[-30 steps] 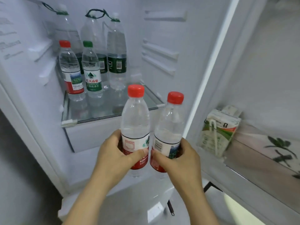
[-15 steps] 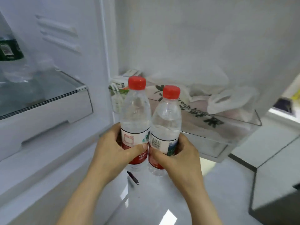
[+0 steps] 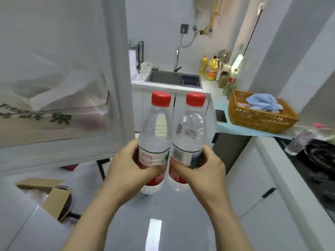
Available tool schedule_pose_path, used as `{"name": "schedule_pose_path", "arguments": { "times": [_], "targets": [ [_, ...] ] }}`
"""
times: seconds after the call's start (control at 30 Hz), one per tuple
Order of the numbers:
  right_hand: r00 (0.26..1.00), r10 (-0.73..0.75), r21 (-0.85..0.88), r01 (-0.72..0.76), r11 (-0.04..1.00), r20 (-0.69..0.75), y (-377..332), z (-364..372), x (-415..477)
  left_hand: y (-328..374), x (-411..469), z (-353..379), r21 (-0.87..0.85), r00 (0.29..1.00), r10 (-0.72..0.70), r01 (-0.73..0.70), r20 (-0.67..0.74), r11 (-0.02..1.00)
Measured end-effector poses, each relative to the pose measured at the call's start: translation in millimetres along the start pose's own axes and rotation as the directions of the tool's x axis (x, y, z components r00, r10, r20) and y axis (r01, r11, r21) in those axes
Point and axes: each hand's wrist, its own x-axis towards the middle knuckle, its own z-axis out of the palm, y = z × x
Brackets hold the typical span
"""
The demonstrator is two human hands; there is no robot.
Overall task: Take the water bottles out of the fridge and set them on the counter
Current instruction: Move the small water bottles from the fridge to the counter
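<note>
Judging by the scene, this is the carry step. The left hand [image 3: 126, 167] curls round the label band of a clear plastic red-capped water bottle [image 3: 155, 134], and the right hand [image 3: 203, 169] wraps a second identical bottle [image 3: 190, 133] the same way. Both bottles stand upright in the air, side by side, nearer than and left of the orange woven basket [image 3: 259, 118]. Next they need lowering base-first onto the pale blue counter [image 3: 223, 126] beside that basket, then the fingers loosening.
</note>
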Motion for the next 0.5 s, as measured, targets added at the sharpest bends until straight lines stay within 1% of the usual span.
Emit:
{"name": "schedule_pose_path", "arguments": {
  "times": [0.13, 0.27, 0.4, 0.5],
  "targets": [
    [0.988, 0.023, -0.027, -0.027, 0.999, -0.154, 20, -63, -8, 22, 2, 60, 0.002, 0.988, 0.055, -0.056, 0.145, 0.998],
    [0.944, 0.087, -0.032, -0.102, 0.994, -0.318, 34, -114, -20, 45, 3, 110, -0.013, 0.95, 0.131, -0.132, 0.282, 0.991],
    [0.873, 0.129, -0.047, -0.17, 0.984, -0.471, 44, -153, -38, 63, 1, 156, -0.072, 0.88, 0.177, -0.162, 0.441, 0.984],
    [0.796, 0.157, -0.048, -0.227, 0.973, -0.584, 48, -176, -54, 70, 1, 187, -0.103, 0.802, 0.219, -0.195, 0.556, 0.975]
  ]
}}
